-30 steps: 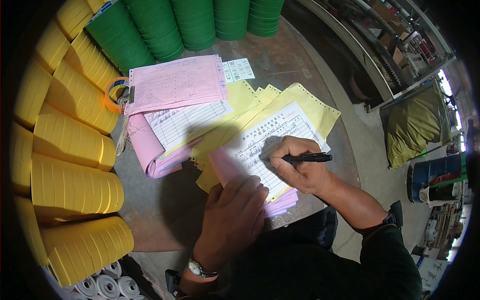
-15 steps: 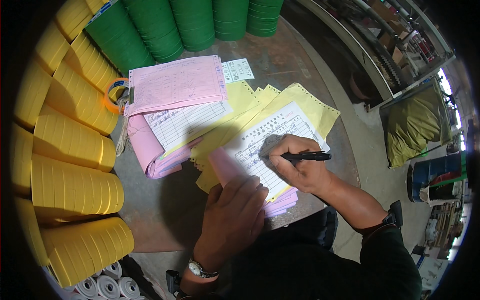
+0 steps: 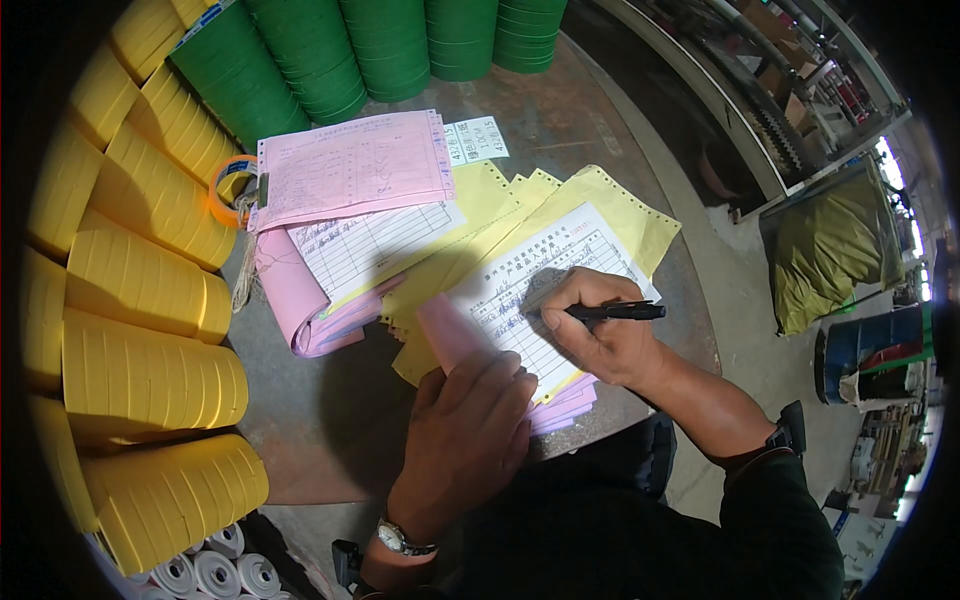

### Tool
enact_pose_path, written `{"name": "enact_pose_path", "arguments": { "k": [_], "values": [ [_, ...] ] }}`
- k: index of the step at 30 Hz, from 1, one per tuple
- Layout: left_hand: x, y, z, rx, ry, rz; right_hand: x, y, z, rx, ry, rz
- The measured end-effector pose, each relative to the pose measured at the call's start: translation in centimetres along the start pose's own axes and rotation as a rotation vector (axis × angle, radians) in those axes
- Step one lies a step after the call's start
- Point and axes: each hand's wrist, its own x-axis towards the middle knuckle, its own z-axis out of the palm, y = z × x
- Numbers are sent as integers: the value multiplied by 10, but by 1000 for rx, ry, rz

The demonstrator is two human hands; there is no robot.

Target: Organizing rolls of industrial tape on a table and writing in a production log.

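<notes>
My right hand (image 3: 600,330) is closed round a black pen (image 3: 632,311), its tip down on a white printed form (image 3: 590,245) with handwriting in its rows. My left hand (image 3: 470,415) lies with fingers flat on the form's lower left, over a folded-back pink sheet (image 3: 455,335). Yellow sheets (image 3: 640,225) with punched edges spread beneath the form, and pink-purple sheets (image 3: 565,405) stick out at its near edge. To the left is another pad, with a pink written sheet (image 3: 350,165) on top and a rolled-back pink page (image 3: 285,285).
Stacked yellow rolls (image 3: 155,375) line the table's left side, green rolls (image 3: 390,45) its far side. An orange tape roll (image 3: 222,205) and a white label (image 3: 478,140) lie by the pink sheet. The round table (image 3: 300,450) ends near my body. A blue drum (image 3: 865,350) stands right.
My right hand and the pen have shifted very slightly to the right over the form. My left hand stays in place.
</notes>
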Motion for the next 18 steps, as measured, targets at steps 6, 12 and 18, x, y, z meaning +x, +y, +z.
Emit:
{"name": "enact_pose_path", "arguments": {
  "k": [6, 12, 18],
  "values": [
    [0, 0, 0, -2, -1, -2, 0, 0, 0, -9, -14, -24],
    [0, 0, -1, -7, 2, -4, 0, 1, 0, -6, -26, -30],
    [3, 2, -2, 4, 2, -1, -3, 3, -7, 3, 26, -18]
  ]
}}
